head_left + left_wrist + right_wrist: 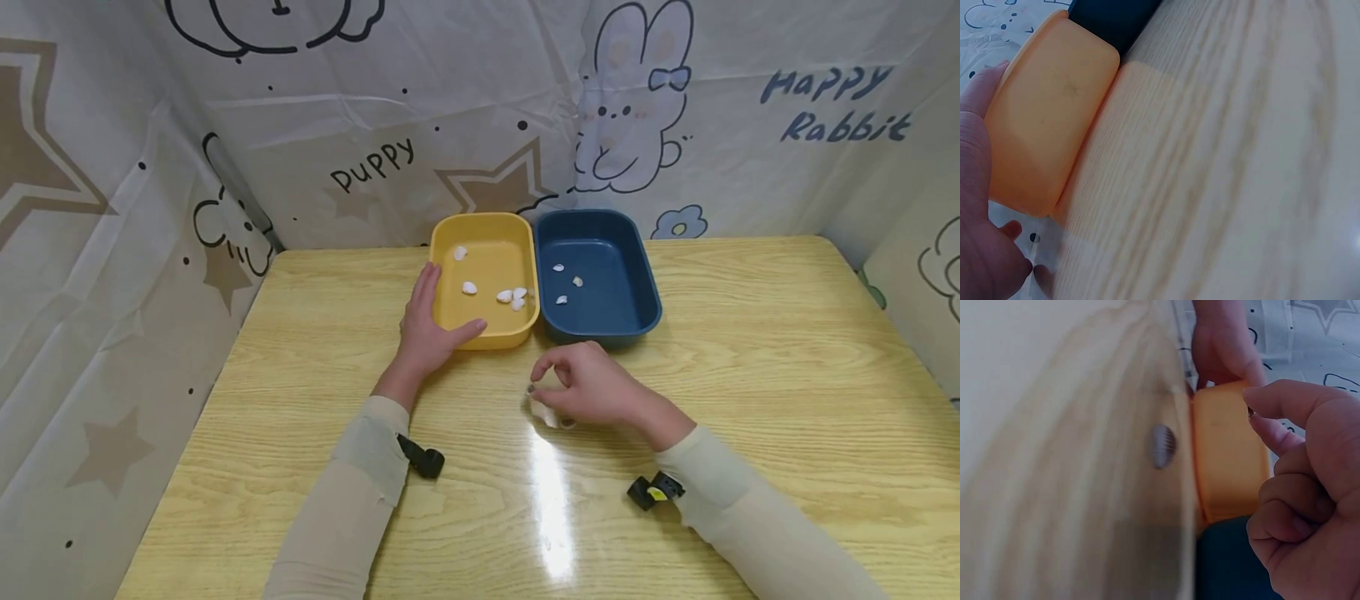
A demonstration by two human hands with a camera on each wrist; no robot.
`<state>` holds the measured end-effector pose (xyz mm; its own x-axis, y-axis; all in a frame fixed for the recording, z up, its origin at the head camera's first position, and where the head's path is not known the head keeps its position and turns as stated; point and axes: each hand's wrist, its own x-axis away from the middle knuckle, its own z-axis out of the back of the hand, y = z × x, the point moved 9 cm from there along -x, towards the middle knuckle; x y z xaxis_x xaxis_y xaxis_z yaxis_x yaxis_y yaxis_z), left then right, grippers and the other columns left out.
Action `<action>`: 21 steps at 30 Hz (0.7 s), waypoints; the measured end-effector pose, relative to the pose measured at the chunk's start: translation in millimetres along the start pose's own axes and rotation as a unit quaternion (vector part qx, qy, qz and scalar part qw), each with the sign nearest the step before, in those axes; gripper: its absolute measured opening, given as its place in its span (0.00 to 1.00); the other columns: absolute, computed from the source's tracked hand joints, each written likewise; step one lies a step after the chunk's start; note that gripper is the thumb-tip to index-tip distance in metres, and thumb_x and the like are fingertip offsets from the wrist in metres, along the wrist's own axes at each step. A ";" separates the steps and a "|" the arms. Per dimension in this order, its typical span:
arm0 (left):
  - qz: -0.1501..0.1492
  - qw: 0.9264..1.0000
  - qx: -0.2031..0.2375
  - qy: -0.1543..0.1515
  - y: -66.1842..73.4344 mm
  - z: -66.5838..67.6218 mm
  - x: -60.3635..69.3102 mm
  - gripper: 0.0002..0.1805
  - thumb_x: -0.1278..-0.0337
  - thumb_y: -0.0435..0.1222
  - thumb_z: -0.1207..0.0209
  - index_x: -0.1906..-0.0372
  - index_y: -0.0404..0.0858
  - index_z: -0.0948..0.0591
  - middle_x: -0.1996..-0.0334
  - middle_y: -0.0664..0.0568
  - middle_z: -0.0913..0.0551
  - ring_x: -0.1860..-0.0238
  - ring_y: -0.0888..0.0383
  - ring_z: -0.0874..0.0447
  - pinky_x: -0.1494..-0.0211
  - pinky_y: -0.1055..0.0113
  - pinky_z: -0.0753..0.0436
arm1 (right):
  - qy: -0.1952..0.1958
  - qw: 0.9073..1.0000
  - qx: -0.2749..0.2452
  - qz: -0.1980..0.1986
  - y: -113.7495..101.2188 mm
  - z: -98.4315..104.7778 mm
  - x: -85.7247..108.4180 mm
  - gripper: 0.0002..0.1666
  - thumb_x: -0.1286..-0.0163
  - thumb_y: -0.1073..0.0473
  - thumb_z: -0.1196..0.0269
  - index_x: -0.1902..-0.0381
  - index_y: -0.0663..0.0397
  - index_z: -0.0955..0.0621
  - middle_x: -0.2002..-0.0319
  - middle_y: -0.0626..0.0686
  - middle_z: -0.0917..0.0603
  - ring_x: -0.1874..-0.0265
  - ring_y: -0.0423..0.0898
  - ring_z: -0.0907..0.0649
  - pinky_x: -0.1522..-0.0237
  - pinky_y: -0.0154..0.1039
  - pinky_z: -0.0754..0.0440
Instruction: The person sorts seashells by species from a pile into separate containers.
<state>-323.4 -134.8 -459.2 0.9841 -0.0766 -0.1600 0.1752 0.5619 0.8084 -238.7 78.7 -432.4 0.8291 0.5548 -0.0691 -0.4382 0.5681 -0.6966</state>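
Observation:
My left hand [429, 337] rests spread on the near left corner of the yellow bin [486, 340], thumb over the front rim and straight fingers along the left side. My right hand [592, 385] is over the table just in front of the blue bin [600, 337]. Its thumb and index finger pinch a small dark shell [531, 388], mostly hidden by the fingertips. Below that hand, a ridged grey shell [1163, 447] lies on the table. Several white shells [469, 288] are in the yellow bin, and three small shells [577, 282] in the blue one.
Both bins stand side by side at the back of the wood-grain table [480, 517]. A printed cloth [480, 100] hangs behind the table and at its sides. Glare [551, 508] streaks the near middle of the tabletop.

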 end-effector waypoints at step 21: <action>0.003 1.000 0.001 -0.002 1.2 0.2 0.1 0.60 0.54 0.57 0.27 0.19 0.50 0.50 0.21 0.64 0.57 0.23 0.54 0.58 0.28 0.40 0.55 | 0.065 0.998 -0.014 0.022 -13.4 58.3 -5.3 0.07 0.40 0.58 0.25 0.65 0.44 0.14 0.86 0.42 0.40 0.85 0.43 0.36 0.75 0.40 0.36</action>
<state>-323.1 -134.2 -458.1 0.9853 -0.0757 -0.1530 0.1689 0.5614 0.8102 -257.4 103.6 -381.0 0.8482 0.4944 -0.1901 -0.4666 0.5275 -0.7099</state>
